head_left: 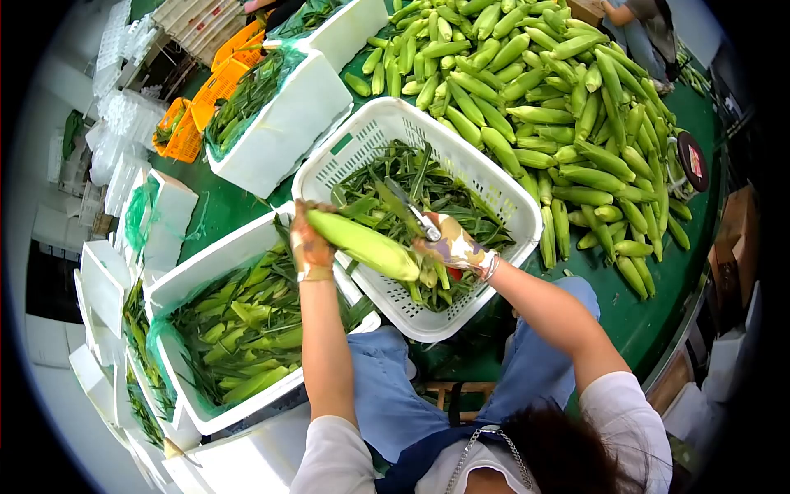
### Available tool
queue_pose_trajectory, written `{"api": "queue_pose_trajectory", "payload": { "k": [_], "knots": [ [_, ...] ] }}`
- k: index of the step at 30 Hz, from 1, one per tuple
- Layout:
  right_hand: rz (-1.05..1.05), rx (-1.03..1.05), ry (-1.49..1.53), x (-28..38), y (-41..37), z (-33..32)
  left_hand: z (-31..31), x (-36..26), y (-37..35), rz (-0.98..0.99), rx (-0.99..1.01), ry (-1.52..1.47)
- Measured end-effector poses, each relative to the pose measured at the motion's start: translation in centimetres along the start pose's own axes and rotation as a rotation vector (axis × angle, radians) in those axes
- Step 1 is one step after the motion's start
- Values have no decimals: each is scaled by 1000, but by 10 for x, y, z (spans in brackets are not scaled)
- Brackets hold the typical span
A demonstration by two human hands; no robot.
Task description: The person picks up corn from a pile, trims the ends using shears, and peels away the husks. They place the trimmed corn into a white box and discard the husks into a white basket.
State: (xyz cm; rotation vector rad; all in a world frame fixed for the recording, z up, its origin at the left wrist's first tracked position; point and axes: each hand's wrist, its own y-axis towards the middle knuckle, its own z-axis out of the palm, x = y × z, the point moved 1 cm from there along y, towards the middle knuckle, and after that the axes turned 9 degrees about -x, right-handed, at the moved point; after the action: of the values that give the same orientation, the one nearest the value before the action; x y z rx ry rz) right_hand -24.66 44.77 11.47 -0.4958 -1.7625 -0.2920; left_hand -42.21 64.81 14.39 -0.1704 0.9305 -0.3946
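My gloved left hand (311, 245) is closed around one end of an ear of corn (362, 244) in its green husk. The ear lies at a slant over the near part of a white slotted basket (322, 156), its other end pointing toward my right hand. In a patterned glove, my right hand (454, 247) grips a cutting tool (405, 200) with a narrow metal blade pointing up and left. A bit of red shows just below that hand. Cut leaves and husk pieces (420, 177) fill much of the basket beneath both hands.
A big heap of corn ears (568, 123) covers the green floor (609, 309) beyond the basket. To the left, a white foam box (177, 362) lined with green plastic holds trimmed husks. Another foam box (284, 123) and orange crates (222, 86) stand behind; a person (638, 37) is at upper right.
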Motion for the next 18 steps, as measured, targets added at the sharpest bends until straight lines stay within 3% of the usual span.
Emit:
{"api": "queue_pose_trajectory", "payload": {
  "k": [1,2,3,5,6,7,9,10,11,12,13,15,16,17,18],
  "knots": [
    [71,-58,-81,-11,2,-4,-10,-11,5,34,35,-35],
    [34,-197,-139,-16,1,-10,-21,-29,6,157,-8,135],
    [102,-195,-305,-26,6,-22,-23,-46,2,171,-148,127],
    [228,-177,-240,-41,0,-34,-19,-54,-9,212,-154,99],
    [51,-251,-589,-28,-11,-39,-21,-47,-4,130,-144,75],
    [21,-213,-583,-13,-20,-43,-32,-30,11,51,67,-18],
    [-41,-172,-339,6,-35,-39,19,6,-19,-88,-126,108],
    [-123,-188,-271,18,-41,-37,28,31,-25,-122,-69,153],
    [19,-16,-218,19,-42,-34,39,51,-30,-140,-14,197],
    [28,49,-225,27,-47,-34,60,67,-45,-168,-77,253],
    [-71,-36,-212,22,-53,-36,72,78,-57,-235,6,273],
    [106,82,-191,11,-60,-52,70,108,-58,-161,-10,373],
    [189,98,-186,21,-67,-69,72,114,-62,16,95,496],
    [268,121,-181,31,-74,-86,79,125,-66,254,78,439],
    [222,103,-262,20,-78,-100,67,126,-46,510,111,697]
  ]
}}
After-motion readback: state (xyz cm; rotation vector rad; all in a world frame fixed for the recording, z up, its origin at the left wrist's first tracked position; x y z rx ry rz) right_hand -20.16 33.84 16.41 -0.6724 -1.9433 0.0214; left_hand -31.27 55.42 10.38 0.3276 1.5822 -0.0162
